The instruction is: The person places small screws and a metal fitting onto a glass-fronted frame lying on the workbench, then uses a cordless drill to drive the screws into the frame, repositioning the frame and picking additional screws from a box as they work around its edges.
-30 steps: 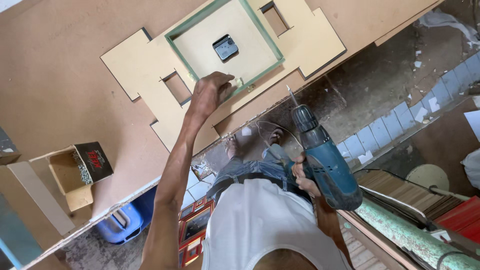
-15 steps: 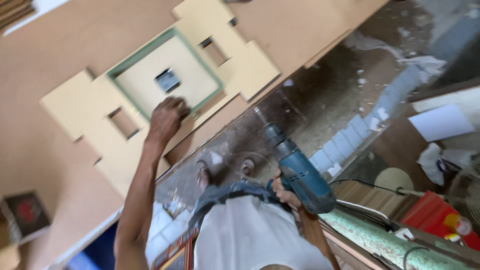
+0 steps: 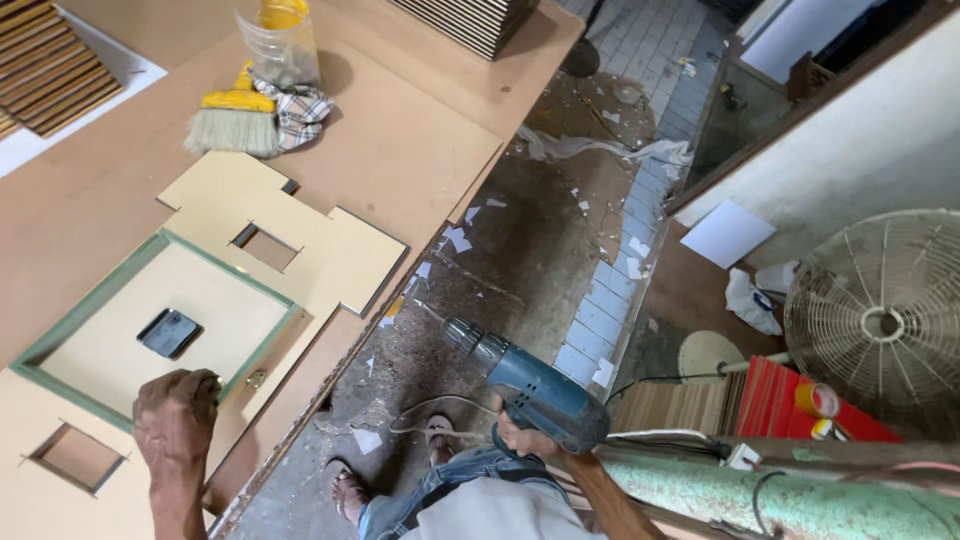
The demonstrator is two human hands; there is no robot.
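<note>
Across the brown worktop lies a green-framed panel; your left hand rests fisted on its near edge, your right hand's grip closed round the blue drill.

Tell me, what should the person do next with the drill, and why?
Probably swing the blue power drill in the right hand over to the green frame. The drill hangs off the workbench edge, while the left hand already rests at the frame's corner.
</note>
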